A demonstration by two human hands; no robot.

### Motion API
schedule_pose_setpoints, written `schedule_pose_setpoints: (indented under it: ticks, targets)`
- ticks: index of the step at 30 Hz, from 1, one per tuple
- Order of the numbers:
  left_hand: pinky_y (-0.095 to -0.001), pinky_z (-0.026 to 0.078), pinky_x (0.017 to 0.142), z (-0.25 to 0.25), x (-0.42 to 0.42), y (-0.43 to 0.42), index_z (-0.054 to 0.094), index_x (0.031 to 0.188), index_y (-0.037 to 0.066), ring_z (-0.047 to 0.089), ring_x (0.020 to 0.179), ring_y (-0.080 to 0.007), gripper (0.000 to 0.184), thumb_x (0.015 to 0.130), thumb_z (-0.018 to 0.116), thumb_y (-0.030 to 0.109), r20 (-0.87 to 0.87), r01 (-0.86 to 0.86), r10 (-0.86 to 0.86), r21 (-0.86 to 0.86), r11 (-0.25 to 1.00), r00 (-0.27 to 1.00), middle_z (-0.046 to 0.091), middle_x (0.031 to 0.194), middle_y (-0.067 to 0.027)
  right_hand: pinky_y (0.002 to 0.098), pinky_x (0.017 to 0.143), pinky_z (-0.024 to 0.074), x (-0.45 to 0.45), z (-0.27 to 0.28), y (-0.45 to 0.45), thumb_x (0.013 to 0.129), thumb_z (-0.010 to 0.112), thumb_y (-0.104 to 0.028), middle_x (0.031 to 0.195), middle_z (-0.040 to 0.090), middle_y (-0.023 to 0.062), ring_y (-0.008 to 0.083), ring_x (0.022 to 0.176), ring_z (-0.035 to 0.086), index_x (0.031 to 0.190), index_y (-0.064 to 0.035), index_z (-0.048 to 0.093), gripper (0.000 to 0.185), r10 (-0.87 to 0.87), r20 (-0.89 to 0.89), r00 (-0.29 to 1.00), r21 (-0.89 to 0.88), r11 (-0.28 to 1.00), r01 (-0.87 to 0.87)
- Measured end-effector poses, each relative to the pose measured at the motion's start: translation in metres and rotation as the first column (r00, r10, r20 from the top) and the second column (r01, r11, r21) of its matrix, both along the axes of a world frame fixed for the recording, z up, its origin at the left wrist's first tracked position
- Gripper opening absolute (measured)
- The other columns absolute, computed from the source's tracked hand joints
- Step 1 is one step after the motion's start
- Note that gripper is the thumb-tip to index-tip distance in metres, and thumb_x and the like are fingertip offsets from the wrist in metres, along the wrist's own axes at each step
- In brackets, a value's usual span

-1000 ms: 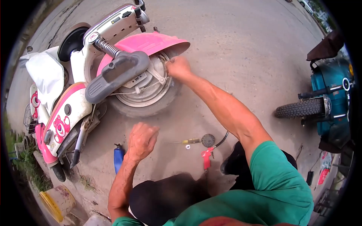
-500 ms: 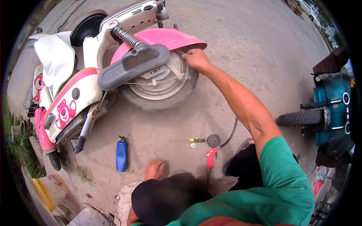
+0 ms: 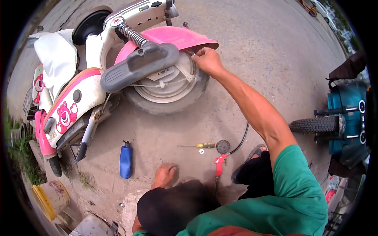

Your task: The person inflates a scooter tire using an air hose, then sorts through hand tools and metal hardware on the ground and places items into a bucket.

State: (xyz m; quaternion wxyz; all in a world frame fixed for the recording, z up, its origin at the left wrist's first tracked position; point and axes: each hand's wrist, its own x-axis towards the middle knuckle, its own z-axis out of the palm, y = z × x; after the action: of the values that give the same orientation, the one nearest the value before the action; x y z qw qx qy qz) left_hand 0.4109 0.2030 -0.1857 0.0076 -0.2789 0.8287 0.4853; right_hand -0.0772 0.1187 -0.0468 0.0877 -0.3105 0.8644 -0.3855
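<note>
Too small to read: a yellow-marked label (image 3: 144,7) on the scooter (image 3: 130,69) above its pink fender (image 3: 173,37), and lettering (image 3: 52,136) on the body, lower left of the fender.

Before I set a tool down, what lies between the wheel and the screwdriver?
Only bare ground shows between the wheel and the screwdriver in the head view.

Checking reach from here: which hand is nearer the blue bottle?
Left: the left hand is right of the blue bottle in view, not touching it; the right hand is much farther, up at the scooter wheel.
</note>
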Motion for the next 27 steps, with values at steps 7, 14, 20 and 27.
schedule_pose_setpoints:
  ticks: [7, 14, 20, 27]
  targets:
    - [-0.0453, 0.054, 0.092, 0.000, 0.001, 0.003, 0.076, 0.110, 0.008, 0.068, 0.104, -0.0387, 0.023, 0.094, 0.065, 0.020, 0.036, -0.031, 0.029, 0.046, 0.998, 0.999, 0.074, 0.107, -0.0177, 0.0380, 0.065, 0.0564, -0.007, -0.005, -0.009, 0.091, 0.071, -0.019, 0.080, 0.076, 0.0145, 0.0229, 0.070, 0.074, 0.089, 0.0014, 0.073, 0.021, -0.044, 0.640, 0.767, -0.066, 0.992, 0.112]
    - [-0.0449, 0.053, 0.094, 0.000, 0.000, 0.003, 0.076, 0.112, 0.008, 0.067, 0.107, -0.0390, 0.026, 0.094, 0.064, 0.022, 0.076, -0.033, 0.026, 0.099, 0.995, 0.997, 0.074, 0.110, -0.0181, 0.0364, 0.066, 0.0567, 0.004, -0.002, -0.009, 0.091, 0.069, -0.016, 0.081, 0.075, 0.0141, 0.0207, 0.068, 0.074, 0.087, 0.0006, 0.072, 0.017, -0.058, 0.322, 0.945, -0.150, 0.982, 0.112]
    - [-0.0449, 0.053, 0.094, -0.011, 0.007, 0.000, 0.076, 0.113, 0.007, 0.067, 0.108, -0.0392, 0.028, 0.094, 0.064, 0.023, 0.106, -0.050, 0.040, 0.100, 0.994, 0.994, 0.073, 0.111, -0.0190, 0.0369, 0.071, 0.0566, 0.004, -0.012, -0.008, 0.092, 0.069, -0.022, 0.084, 0.076, 0.0127, 0.0211, 0.070, 0.073, 0.094, 0.0002, 0.074, 0.023, -0.053, 0.050, 0.997, -0.002, 0.999, 0.053]
    - [-0.0451, 0.053, 0.094, -0.005, 0.006, -0.001, 0.076, 0.112, 0.006, 0.067, 0.108, -0.0398, 0.028, 0.094, 0.064, 0.024, 0.097, -0.064, 0.053, 0.114, 0.991, 0.994, 0.073, 0.111, -0.0197, 0.0333, 0.059, 0.0511, -0.002, -0.009, -0.014, 0.100, 0.064, -0.023, 0.074, 0.071, 0.0075, 0.0150, 0.058, 0.063, 0.089, 0.0006, 0.071, 0.027, -0.054, 0.434, 0.899, -0.093, 0.990, 0.104]
